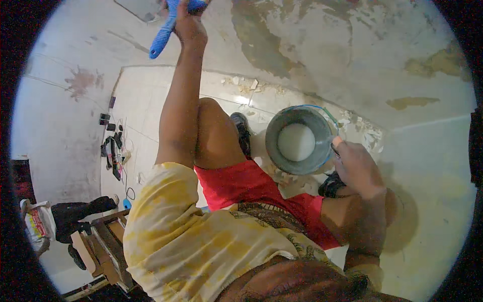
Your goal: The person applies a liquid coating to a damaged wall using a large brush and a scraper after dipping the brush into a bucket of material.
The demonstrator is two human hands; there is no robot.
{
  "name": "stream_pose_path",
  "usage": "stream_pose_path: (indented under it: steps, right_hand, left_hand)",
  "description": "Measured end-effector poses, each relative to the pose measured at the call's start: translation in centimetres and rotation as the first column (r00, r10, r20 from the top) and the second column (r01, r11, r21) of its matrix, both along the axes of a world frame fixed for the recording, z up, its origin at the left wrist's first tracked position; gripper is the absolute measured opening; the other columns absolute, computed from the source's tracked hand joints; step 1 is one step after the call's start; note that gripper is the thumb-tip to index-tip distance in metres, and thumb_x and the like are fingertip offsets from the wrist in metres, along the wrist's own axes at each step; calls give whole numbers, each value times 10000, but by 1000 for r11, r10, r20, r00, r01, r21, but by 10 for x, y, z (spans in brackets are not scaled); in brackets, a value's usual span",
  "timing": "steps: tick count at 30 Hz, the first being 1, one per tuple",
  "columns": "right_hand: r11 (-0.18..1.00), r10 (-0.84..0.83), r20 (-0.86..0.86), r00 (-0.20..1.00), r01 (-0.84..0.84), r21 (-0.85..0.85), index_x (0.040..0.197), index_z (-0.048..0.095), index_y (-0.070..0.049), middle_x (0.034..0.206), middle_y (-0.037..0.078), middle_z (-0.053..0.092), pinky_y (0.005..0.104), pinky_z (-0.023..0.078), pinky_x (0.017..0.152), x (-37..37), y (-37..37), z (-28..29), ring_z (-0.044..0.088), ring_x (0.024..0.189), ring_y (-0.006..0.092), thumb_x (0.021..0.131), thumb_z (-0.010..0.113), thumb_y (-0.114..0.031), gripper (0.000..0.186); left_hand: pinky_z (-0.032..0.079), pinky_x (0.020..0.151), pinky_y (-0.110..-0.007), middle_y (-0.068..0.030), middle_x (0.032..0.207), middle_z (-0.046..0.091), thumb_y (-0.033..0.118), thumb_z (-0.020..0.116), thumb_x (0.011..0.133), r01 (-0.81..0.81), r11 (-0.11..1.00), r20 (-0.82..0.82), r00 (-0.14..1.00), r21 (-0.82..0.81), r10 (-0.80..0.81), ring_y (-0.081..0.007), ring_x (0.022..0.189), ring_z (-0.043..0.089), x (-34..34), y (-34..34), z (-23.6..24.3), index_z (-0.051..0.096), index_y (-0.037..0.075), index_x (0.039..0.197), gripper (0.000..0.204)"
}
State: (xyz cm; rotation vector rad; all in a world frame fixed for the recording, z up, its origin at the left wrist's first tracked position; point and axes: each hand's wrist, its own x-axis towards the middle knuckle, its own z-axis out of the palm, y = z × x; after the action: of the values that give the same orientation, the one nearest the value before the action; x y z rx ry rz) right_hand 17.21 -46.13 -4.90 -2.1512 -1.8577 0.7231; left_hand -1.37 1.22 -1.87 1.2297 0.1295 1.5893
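My left hand (192, 29) is raised at arm's length near the top edge, up by the wall. Its fingers wrap a blue-handled tool (162, 40) with a hole in the handle's end. The tool's head is mostly cut off, so its kind is hidden. On the floor between my feet, a grey bucket (274, 143) holds a white liquid (297, 142). Closed on the bucket's right rim is my right hand (356, 163), thumb uppermost. A thin blue-green wire handle (329, 116) runs along the far rim, close to that hand.
Patchy, stained wall (342, 55) rises ahead. Flaked debris (254, 84) lies along its base on the tiles. At left are scattered cables and dark tools (114, 151), wooden furniture pieces (103, 241) and a white bag (40, 224). My shoe (241, 133) stands left of the bucket.
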Motion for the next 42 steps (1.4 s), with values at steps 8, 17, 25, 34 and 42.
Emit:
stream_pose_path:
  steps: [8, 17, 25, 34, 42]
  right_hand:
    - [998, -43, -27, 999, 42, -51, 1128, 511, -36, 852, 257, 637, 537, 479, 760, -1, -3, 13, 604, 858, 457, 845, 602, -73, 299]
    - [996, -69, 17, 997, 68, 51, 1100, 513, -31, 911, 204, 616, 513, 449, 788, 0, -17, 2, 570, 910, 439, 793, 652, -43, 338]
    - [997, -82, 6, 997, 82, -13, 1074, 517, -27, 916, 208, 618, 511, 454, 787, 0, -7, 2, 573, 914, 434, 796, 642, -46, 305]
    - [996, -85, 27, 996, 86, -32, 1190, 509, -54, 971, 199, 622, 491, 458, 830, -2, -6, 8, 574, 969, 416, 812, 645, -69, 403]
    - [998, -69, 32, 997, 69, -14, 1217, 498, -68, 985, 194, 623, 491, 457, 838, -1, -9, 5, 570, 984, 417, 815, 647, -73, 430]
  left_hand:
    - [556, 875, -582, -141, 1322, 466, 12, 560, 892, -11, 995, -24, 1000, -99, 8, -367, 1185, 527, 18, -2, -46, 284, 180, 1353, 563]
    - [598, 745, -529, -187, 1311, 485, 74, 556, 919, -99, 991, -277, 958, -92, 70, -429, 998, 640, 3, 0, -56, 204, 191, 1395, 603]
    - [610, 638, -408, -185, 1235, 525, 73, 500, 927, -90, 991, -291, 955, -94, 59, -351, 855, 687, 4, -11, -48, 225, 136, 1389, 542]
    - [599, 668, -453, -201, 1199, 574, 123, 561, 932, -112, 991, -292, 953, -70, 87, -398, 777, 692, 1, -4, -54, 154, 176, 1436, 650]
    - [602, 605, -377, -200, 1206, 551, 97, 493, 945, -80, 995, -311, 949, -62, 57, -336, 738, 700, 4, -11, -49, 188, 127, 1396, 545]
